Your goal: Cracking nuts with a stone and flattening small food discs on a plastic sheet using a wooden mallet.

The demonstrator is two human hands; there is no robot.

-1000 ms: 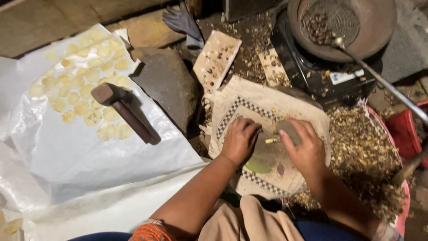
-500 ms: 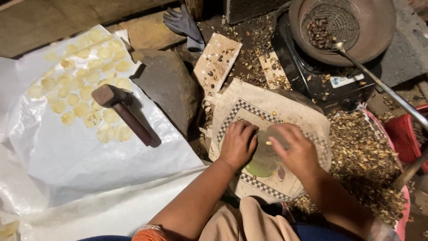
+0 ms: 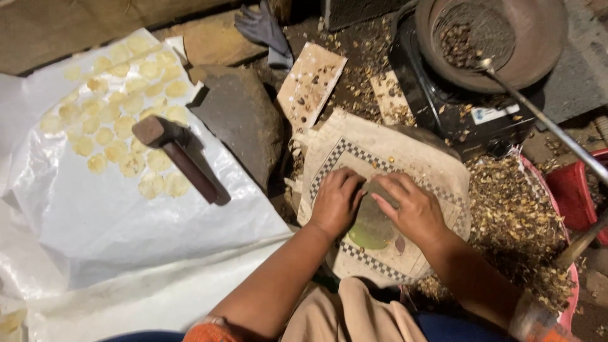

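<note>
Pressing together now, the left hand [image 3: 335, 201] and right hand [image 3: 410, 209] cover the green leaf [image 3: 369, 229]. Fingers lie flat on it, gripping nothing; the small piece seen earlier is hidden.

Both hands [image 3: 373, 209] rest on a cloth-covered stone [image 3: 386, 190]; mallet [image 3: 180, 155] on sheet [image 3: 126, 215] at left, pan [image 3: 500, 38] behind at right

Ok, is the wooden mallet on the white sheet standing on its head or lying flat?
Lying flat. The mallet rests on its side on the white sheet, handle pointing toward the lower right, beside the pale flattened discs. Neither hand touches it.
</note>
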